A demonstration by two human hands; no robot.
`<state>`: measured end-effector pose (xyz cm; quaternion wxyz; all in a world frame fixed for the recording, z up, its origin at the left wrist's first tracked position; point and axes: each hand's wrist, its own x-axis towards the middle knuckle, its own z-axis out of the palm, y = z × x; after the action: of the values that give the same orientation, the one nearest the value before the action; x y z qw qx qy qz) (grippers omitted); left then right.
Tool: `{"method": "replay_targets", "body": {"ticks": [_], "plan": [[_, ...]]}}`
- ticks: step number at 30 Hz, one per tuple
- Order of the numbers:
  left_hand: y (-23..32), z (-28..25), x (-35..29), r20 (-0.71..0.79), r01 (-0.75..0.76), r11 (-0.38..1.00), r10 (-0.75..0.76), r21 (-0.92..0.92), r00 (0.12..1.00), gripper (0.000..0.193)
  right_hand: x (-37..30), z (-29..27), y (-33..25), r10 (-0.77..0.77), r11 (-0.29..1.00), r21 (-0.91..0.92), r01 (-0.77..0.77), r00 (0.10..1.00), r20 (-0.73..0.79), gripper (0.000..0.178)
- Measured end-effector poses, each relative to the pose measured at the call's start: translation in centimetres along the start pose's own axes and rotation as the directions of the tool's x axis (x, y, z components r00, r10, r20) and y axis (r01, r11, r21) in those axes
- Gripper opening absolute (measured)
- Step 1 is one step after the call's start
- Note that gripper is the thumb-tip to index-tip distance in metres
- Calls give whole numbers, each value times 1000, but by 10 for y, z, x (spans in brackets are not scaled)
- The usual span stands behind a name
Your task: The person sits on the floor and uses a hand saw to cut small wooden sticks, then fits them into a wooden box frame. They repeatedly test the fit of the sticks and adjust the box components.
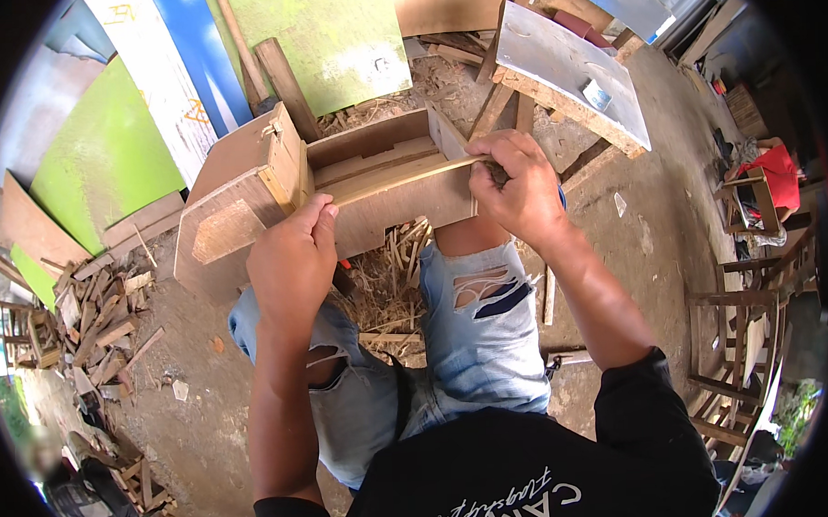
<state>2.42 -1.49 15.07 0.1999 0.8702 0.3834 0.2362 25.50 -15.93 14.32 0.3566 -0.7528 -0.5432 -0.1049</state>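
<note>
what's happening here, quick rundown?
A seated person works on an open wooden box resting across their knees. The left hand presses a thin wooden strip against the box's front edge, while the right hand grips the strip's other end at the box's right corner. Wood offcuts lie on the ground to the left, and a rough wooden bench stands beyond.

L hand (291,263) + R hand (512,187) grip thin wood strip (402,175) | on plywood box (339,193) | box on knees

Thin wooden strip (402,175) across open wooden box (248,196)
</note>
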Motion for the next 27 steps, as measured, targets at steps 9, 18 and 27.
{"method": "replay_targets", "body": {"ticks": [9, 18, 27], "plan": [[1, 0, -1, 2, 48, 999, -48, -15, 999, 23, 3, -5, 3, 5, 991, 136, -12, 999, 50, 21], [1, 1, 1, -6, 49, 999, -49, -11, 999, 24, 11, -12, 2, 153, 964, 190, -188, 970, 187, 20], [2, -1, 0, 11, 57, 998, -57, -14, 998, 23, 8, -7, 3, 143, 968, 185, -168, 979, 142, 21]]}}
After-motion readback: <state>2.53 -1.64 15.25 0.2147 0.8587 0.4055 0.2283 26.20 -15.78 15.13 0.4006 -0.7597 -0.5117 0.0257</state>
